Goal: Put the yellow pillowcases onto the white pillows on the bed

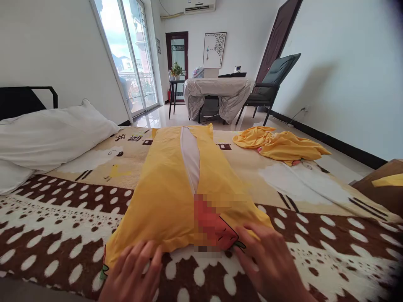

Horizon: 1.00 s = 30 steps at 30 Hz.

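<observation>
A yellow pillowcase lies flat in front of me, filled out by a white pillow that shows through a long slit down its middle. A red strawberry print with a green leaf decorates the near right part, partly blurred by pixelation. My left hand has its bent fingers on the near left edge of the case, closed on the fabric. At the near right corner, my right hand holds the edge between thumb and fingers, beside the strawberry leaf.
A patterned blanket covers the bed. White pillows lie at the left, crumpled yellow cloth at the far right. Beyond stand a covered table and a dark chair. A cardboard box sits at the right edge.
</observation>
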Tool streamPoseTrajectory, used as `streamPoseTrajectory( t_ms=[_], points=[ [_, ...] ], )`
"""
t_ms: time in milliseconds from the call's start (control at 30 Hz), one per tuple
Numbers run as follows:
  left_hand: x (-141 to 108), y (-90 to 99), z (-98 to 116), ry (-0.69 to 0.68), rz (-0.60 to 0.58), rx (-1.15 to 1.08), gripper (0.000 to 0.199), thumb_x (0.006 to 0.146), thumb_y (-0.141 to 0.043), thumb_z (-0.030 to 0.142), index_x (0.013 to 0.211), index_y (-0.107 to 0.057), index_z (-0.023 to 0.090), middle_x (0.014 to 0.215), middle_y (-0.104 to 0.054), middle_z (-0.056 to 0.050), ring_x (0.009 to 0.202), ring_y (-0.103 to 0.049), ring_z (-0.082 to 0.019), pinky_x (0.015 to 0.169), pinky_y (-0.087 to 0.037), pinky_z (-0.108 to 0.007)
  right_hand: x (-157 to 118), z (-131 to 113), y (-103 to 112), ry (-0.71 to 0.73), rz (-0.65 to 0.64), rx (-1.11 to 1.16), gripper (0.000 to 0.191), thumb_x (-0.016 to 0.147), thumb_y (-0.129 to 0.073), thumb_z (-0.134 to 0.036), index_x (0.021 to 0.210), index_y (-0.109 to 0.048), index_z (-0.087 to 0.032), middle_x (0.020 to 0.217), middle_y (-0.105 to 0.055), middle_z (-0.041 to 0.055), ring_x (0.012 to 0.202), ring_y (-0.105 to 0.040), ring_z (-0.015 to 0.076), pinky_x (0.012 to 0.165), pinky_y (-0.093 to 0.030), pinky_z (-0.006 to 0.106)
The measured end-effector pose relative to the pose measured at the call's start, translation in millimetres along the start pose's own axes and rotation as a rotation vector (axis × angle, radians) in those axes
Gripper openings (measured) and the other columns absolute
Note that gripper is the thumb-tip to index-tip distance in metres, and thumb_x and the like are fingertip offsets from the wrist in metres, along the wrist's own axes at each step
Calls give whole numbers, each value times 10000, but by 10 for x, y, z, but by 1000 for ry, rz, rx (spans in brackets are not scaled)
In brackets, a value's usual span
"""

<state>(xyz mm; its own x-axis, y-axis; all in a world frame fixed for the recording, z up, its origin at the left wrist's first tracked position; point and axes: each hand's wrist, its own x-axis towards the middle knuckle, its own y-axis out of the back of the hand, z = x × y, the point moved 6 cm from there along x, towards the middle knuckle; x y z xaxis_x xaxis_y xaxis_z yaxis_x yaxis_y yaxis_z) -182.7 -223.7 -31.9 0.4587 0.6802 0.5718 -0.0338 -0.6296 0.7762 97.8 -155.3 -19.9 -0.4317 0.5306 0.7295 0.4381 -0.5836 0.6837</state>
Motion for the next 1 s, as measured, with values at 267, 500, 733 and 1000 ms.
streamPoseTrajectory(
  t_ms=[267,500,733,1000],
  points=[
    [773,-448,377,-107,5,146,331,910,-390,201,1190,-562,160,1090,-610,-89,1029,-527,-245,927,-373,-414,355,-556,-614,259,-8,-180,367,920,-381,-151,1225,-584,-147,1136,-643,118,1035,-539,248,879,-337,408],
    [827,-515,286,-119,-146,80,225,838,-465,96,1036,-572,85,861,-594,-95,775,-558,-234,684,-463,-369,480,-479,-567,351,7,-127,280,895,-394,-75,996,-653,-100,888,-657,112,804,-559,222,790,-388,409],
    [749,-529,338,-183,-297,-64,111,806,-496,55,828,-505,164,768,-553,-41,678,-538,-218,580,-423,-331,405,-526,-554,410,-38,-65,246,889,-395,-58,898,-636,-104,720,-580,69,662,-495,186,689,-362,359],
    [694,-436,492,-229,-172,-63,44,802,-530,117,828,-525,153,742,-578,-38,656,-539,-199,578,-370,-322,428,-747,-549,388,-71,-66,321,894,-311,-58,910,-627,-114,798,-608,94,704,-498,201,713,-339,367]
  ],
)
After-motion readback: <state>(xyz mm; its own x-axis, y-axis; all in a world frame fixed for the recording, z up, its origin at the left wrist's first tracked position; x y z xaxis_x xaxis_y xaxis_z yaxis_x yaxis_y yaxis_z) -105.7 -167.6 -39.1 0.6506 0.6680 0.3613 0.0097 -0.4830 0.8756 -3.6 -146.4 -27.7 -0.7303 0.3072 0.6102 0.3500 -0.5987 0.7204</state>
